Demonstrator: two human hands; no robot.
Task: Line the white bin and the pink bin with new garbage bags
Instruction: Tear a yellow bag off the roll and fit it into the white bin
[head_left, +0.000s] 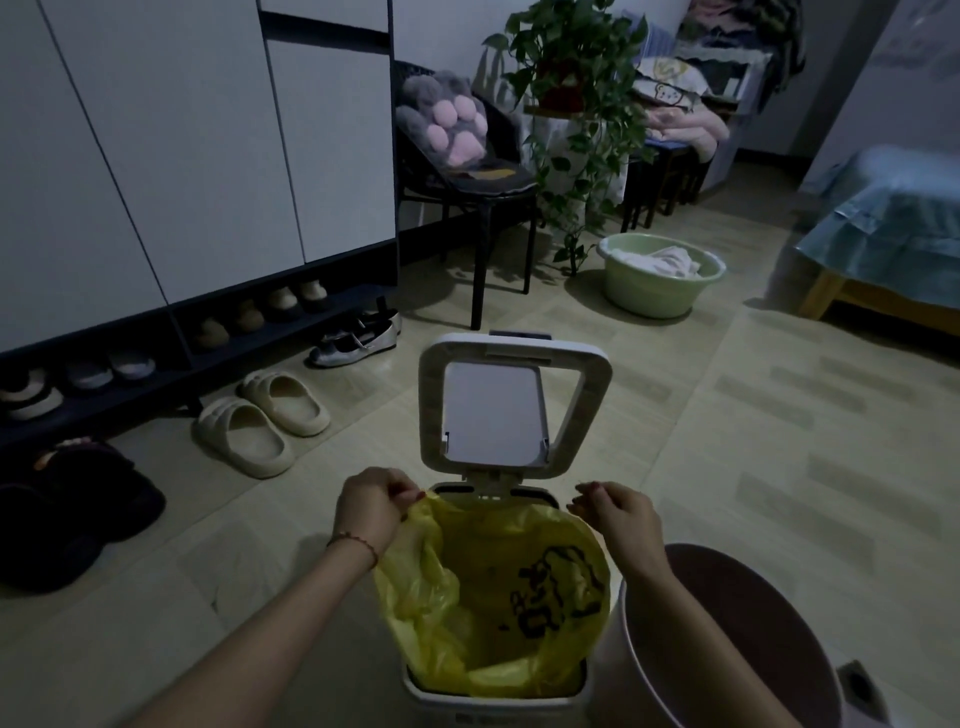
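Two hands: both reach down over an open bin on a dim tiled floor.
Left hand (370, 506): fingers pinched closed on the far left edge of a yellow garbage bag (483, 597), at the bin's back rim; a thin bracelet circles the wrist.
Right hand (618, 514): fingers curled at the bag's far right edge; whether they actually grip the plastic cannot be told.
Yellow garbage bag: spread open inside the white bin (519, 702), black printing on its inner right side, its left side bunched and draped over the rim.
White bin: directly below the camera, between the forearms.
Bin lid (511, 405): hinged at the back, standing upright and open.
Pink bin (727, 639): just right of the white bin, under the right forearm, no bag visible in it.
Surroundings: cream slippers (262, 421) to the left by a shoe rack; a green basin (660, 275) with cloth farther back.
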